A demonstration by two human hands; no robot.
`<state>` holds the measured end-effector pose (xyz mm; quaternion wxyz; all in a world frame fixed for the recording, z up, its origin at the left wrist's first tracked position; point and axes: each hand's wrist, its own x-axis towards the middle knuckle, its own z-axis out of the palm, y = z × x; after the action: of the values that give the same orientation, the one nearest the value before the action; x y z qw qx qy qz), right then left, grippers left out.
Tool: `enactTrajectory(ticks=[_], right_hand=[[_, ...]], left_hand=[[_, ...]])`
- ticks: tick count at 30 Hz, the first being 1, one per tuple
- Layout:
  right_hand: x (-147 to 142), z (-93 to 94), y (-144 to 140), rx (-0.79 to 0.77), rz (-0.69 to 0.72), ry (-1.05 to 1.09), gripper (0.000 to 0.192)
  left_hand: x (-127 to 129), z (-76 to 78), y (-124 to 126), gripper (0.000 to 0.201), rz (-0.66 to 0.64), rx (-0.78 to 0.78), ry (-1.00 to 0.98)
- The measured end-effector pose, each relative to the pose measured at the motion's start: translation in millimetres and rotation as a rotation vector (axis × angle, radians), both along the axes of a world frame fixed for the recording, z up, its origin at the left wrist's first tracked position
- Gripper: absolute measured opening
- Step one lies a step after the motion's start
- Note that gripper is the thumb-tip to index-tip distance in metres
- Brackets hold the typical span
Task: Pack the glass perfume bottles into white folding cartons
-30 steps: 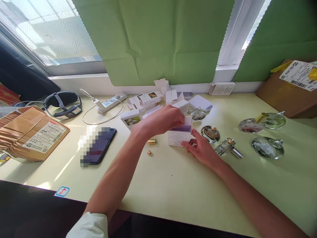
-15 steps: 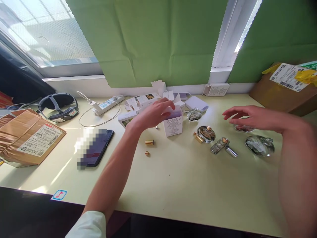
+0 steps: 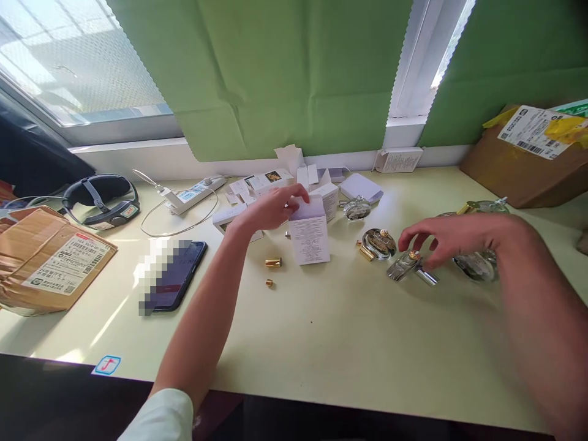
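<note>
My left hand (image 3: pixel 273 209) grips the upper left edge of a small white printed carton (image 3: pixel 310 240), fingers curled over its lilac inner side. My right hand (image 3: pixel 443 239) hovers with fingers curved and apart around the gold neck of a flat glass perfume bottle (image 3: pixel 402 267); contact cannot be told. Beside that bottle lies a silver cap (image 3: pixel 427 277). To its left rests a round glass bottle (image 3: pixel 379 245) with a gold cap (image 3: pixel 366 253). Another round bottle (image 3: pixel 475 267) is partly hidden behind my right hand and wrist.
A gold cylinder (image 3: pixel 273 262) and a small gold piece (image 3: pixel 269 283) lie near my left forearm. Behind are a glass bottle (image 3: pixel 357 209) and opened cartons (image 3: pixel 271 179). A phone (image 3: pixel 177 275), power strip (image 3: pixel 197 191), headset (image 3: pixel 101 199) and cardboard boxes (image 3: pixel 528 162) stand around.
My right hand has moved left and toward me, to the flat bottle. The white carton has come slightly left and nearer with my left hand, its printed face turned more toward me.
</note>
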<state>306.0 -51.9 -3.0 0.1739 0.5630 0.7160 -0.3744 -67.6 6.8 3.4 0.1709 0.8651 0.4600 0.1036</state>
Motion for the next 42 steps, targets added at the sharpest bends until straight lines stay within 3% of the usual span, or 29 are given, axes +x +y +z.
enactTrajectory(ticks=[3,9,21,26,30,33,39,42], right_hand=[[-7.6,-3.7,3.6,-0.027,0.04,0.004,0.058],[-11.0,5.8,0.1,-0.045,0.019,0.125,0.047],[-17.1,28.4,-12.1,-0.041,0.08,0.306,0.04],[-18.5,28.0,-12.4,-0.09,0.073,0.426,0.035],[-13.3,28.4,-12.7,-0.04,0.062,0.475,0.035],[-0.4,29.7,-14.6,0.133,-0.057,0.441,0.038],[17.9,21.0,-5.1,0.677,-0.601,0.284,0.056],[9.4,8.8,6.1,0.706,-0.688,0.169,0.063]], left_hand=[[-1.4,-5.4,2.8,0.031,-0.051,-0.103,0.094],[3.2,-9.2,2.1,0.031,-0.034,-0.134,0.219],[5.8,-15.4,2.9,0.036,-0.019,-0.242,0.233],[16.0,-6.2,-8.7,0.034,-0.058,-0.151,0.18],[31.9,4.2,-26.8,0.036,-0.198,-0.136,0.067],[37.3,5.3,-33.5,0.037,-0.267,-0.135,0.102],[32.0,0.0,-27.5,0.038,-0.198,-0.094,0.191],[31.5,0.2,-27.2,0.036,-0.202,-0.098,0.187]])
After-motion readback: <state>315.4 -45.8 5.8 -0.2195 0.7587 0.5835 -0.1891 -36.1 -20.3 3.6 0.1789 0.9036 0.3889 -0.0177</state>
